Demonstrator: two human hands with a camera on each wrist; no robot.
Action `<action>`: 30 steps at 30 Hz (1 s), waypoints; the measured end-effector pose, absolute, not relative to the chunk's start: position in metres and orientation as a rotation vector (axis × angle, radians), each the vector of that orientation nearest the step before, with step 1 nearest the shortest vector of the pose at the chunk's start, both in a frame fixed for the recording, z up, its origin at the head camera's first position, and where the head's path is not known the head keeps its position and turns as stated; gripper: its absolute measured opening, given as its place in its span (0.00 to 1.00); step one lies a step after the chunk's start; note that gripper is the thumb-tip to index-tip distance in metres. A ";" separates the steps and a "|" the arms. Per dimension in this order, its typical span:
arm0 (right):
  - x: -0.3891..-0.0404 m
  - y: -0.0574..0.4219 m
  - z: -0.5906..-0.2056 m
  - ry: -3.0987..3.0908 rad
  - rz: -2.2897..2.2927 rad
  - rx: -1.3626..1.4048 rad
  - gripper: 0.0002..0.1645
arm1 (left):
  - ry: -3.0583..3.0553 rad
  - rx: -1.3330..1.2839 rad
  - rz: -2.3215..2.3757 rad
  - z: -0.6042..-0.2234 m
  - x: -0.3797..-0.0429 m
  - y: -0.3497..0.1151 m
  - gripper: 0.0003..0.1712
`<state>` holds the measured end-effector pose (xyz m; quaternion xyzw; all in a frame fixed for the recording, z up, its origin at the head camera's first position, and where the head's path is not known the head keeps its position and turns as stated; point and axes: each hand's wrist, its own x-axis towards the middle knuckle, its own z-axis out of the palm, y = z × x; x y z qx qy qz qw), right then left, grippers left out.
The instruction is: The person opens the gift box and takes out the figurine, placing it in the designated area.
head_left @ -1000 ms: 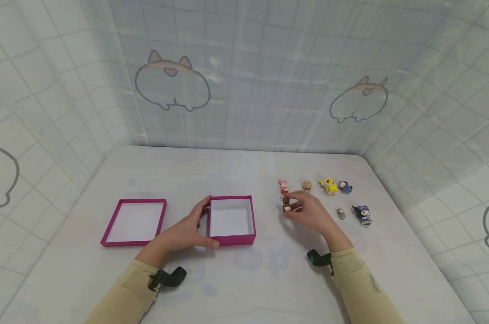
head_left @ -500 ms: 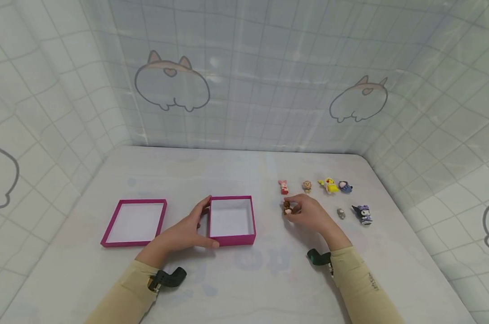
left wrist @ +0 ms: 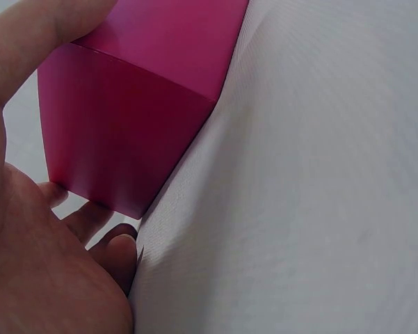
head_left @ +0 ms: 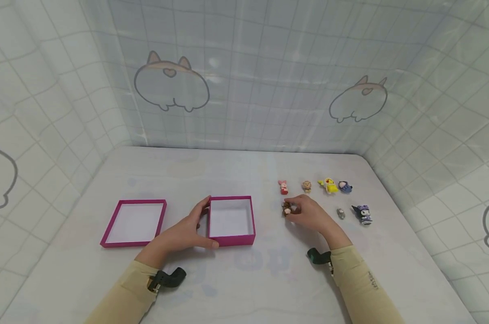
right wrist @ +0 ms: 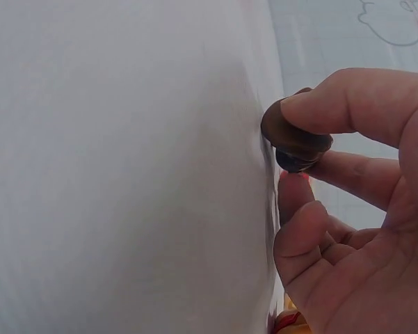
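My left hand (head_left: 185, 231) holds an open-topped magenta box (head_left: 238, 240) by its left side, thumb at the near corner and fingers toward the far one. In the left wrist view, the thumb presses one face of the box (left wrist: 118, 118) while fingertips show along the opposite edge. My right hand (head_left: 310, 216) pinches a small brown-headed figurine (head_left: 287, 209) between thumb and fingers, at or close to the table surface. In the right wrist view, the figurine's rounded brown top (right wrist: 295, 136) shows under the thumb; its lower part is partly hidden.
Left of the box lies its magenta-rimmed lid (head_left: 124, 244), inside up. Beyond my right hand stand a pink-and-red figurine (head_left: 283, 187), a tan one (head_left: 306, 186), a yellow one (head_left: 330, 185) and a blue one (head_left: 345, 187). Farther right are a grey figurine (head_left: 341, 213) and a purple-black one (head_left: 364, 215).
My right hand has drawn the brown-headed figurine slightly toward me, away from the pink-and-red one, and its pose has turned a little. The left hand and box stay put.
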<state>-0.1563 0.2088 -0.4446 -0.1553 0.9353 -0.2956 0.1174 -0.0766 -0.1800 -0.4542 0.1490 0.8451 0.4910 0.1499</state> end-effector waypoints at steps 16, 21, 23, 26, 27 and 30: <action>-0.147 0.220 -0.419 2.738 -0.838 -0.443 0.40 | 2.376 0.445 1.407 -0.450 -0.079 -0.181 0.78; -0.144 0.216 -0.380 2.750 -0.983 -0.626 0.39 | 2.487 0.453 1.306 -0.410 -0.079 -0.194 0.74; -0.150 0.204 -0.359 2.779 -0.972 -0.693 0.40 | 2.612 0.528 1.200 -0.381 -0.090 -0.195 0.69; -0.172 0.173 -0.328 2.832 -0.873 -0.784 0.45 | 2.813 0.663 0.906 -0.339 -0.121 -0.183 0.61; -0.182 0.160 -0.319 2.849 -0.823 -0.797 0.47 | 2.870 0.697 0.772 -0.329 -0.135 -0.176 0.59; -0.216 0.123 -0.306 2.879 -0.654 -0.802 0.50 | 2.932 0.714 0.405 -0.315 -0.179 -0.149 0.56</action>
